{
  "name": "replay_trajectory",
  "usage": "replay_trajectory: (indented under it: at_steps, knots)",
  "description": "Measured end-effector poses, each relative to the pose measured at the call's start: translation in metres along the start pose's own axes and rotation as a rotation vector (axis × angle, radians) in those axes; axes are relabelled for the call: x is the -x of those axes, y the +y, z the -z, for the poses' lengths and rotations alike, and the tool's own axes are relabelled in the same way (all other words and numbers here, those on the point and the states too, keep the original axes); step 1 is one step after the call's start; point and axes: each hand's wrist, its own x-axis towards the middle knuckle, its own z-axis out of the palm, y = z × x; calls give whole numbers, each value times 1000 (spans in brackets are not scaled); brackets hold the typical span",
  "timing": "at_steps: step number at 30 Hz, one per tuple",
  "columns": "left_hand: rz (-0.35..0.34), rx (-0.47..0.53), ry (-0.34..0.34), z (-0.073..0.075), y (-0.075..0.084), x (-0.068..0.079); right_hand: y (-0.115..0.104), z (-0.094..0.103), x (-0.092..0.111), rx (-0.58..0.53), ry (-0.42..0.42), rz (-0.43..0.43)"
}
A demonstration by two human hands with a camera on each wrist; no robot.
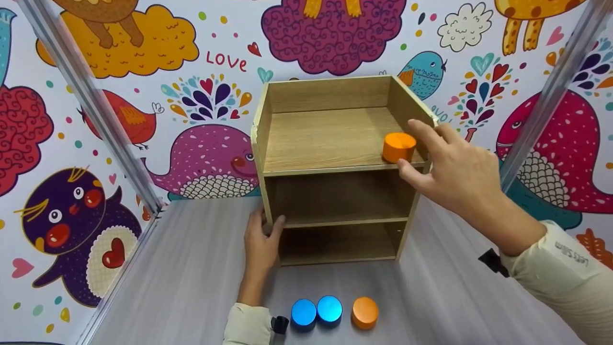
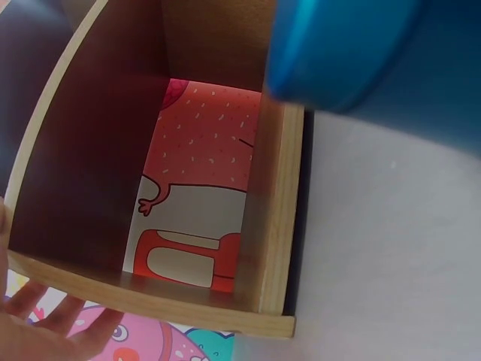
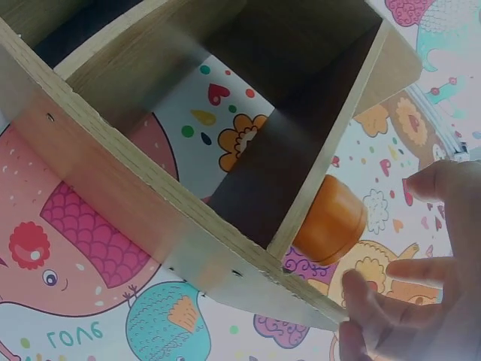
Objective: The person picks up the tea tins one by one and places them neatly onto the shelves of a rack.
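A small wooden shelf unit has an open top tray and two compartments below. An orange cylinder stands upright at the tray's front right corner, beside the side panel. My right hand hovers around that corner with thumb and fingers spread. In the right wrist view, a gap shows between these fingers and the orange cylinder, and some fingertips are right at the side panel's edge. My left hand holds the unit's left side panel low down, thumb at the front edge and fingers behind.
Two blue cylinders and another orange cylinder stand on the grey table in front of the unit. Behind it rises a wall with cartoon prints. Metal posts frame both sides.
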Motion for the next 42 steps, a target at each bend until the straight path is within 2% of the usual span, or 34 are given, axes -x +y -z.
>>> replay_trajectory:
  at_steps: [7,15,22,31,37,42]
  knots:
    - [-19,6,5,-1,-1,-1,1,1,24,10,48,50]
    - [-34,0,11,-2,-3,-1,1,-2,49,-8,47,90]
    - [-23,5,0,0,-2,-1,0,-16,74,-22,-24,143]
    - [-16,21,-6,0,-2,-2,-4,-42,98,-54,-184,147]
    - [-40,-25,13,-2,-2,-2,-6,-61,116,-62,-193,233]
    - [-34,-12,13,-1,-2,-1,-10,-74,127,-43,-210,264]
